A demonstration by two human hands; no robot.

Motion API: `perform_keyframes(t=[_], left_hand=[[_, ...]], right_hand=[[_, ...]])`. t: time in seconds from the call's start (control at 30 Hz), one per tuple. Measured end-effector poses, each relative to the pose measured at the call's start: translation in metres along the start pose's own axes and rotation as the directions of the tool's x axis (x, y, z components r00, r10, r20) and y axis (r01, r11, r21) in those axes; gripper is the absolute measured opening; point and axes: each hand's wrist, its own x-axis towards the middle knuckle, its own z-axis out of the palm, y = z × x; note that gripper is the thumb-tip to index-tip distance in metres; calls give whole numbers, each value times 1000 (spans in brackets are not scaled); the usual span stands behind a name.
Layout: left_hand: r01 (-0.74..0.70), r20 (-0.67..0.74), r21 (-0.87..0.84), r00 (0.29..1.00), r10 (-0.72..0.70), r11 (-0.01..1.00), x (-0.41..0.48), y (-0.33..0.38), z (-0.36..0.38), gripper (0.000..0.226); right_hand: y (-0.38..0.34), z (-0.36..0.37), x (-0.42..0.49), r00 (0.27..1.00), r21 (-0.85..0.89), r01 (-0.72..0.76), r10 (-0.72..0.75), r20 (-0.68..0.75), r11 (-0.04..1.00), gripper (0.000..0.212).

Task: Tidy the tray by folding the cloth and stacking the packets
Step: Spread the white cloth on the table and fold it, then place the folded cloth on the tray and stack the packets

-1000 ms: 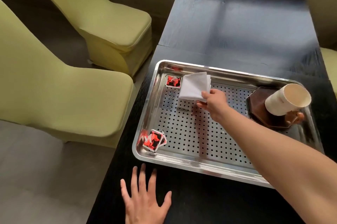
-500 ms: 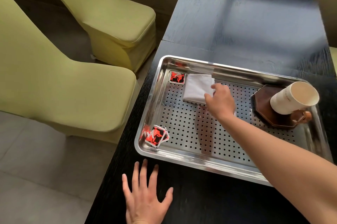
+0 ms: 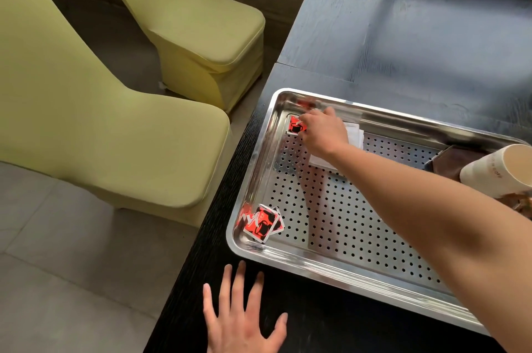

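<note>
Red packet (image 3: 296, 126) under outstretched right hand's (image 3: 324, 134) fingertips (image 3: 303, 119).

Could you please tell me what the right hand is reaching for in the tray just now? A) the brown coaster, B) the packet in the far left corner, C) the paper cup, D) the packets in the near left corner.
B: the right hand has its fingertips at the red packet in the tray's far left corner, with the folded cloth lying under the wrist.
</note>
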Motion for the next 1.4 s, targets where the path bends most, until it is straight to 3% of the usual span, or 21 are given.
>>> perform_keyframes(t=[0.17,0.27,0.5,0.73,0.83,0.93,1.0,1.07,1.17,1.23,1.3,1.4], left_hand=[[6,14,-8,1000,-6,1000,1,0,-1,91],[3,30,-18,1000,-2,1000,0,1,-4,90],[19,123,-11,992,-18,1000,0,5,-13,87],[34,207,11,978,-35,999,1,9,-20,83],[59,248,35,967,-66,998,0,12,-27,80],[91,287,41,953,-99,995,1,14,-43,74],[147,311,-58,943,-122,987,4,13,-57,63],[166,214,-199,969,-123,966,12,12,-77,48],[2,-26,-298,1000,-10,954,32,21,-101,37],[-98,-66,-295,994,82,951,56,35,-108,36],[-98,-9,-289,995,100,952,84,50,-108,39],[70,204,-167,978,-35,983,120,65,-99,55]], right_hand=[[-1,7,6,998,-99,29,-24,50,995,33],[-2,9,-4,996,-133,92,-92,6,987,33],[-16,26,-72,962,-63,270,-272,-30,961,36],[-10,37,-132,959,-42,282,-281,44,958,46],[-10,27,-139,976,77,186,-193,103,980,58],[2,11,-158,998,264,-12,-6,67,964,53],[24,-2,-185,992,364,-128,112,64,923,47],[56,-12,-220,976,400,-218,207,71,890,42],[116,-23,-274,937,336,-345,345,62,876,42],[156,-27,-303,898,253,-433,438,43,865,46],[188,-28,-326,849,143,-527,527,44,838,51],[215,-25,-349,778,33,-627,622,95,779,57]])
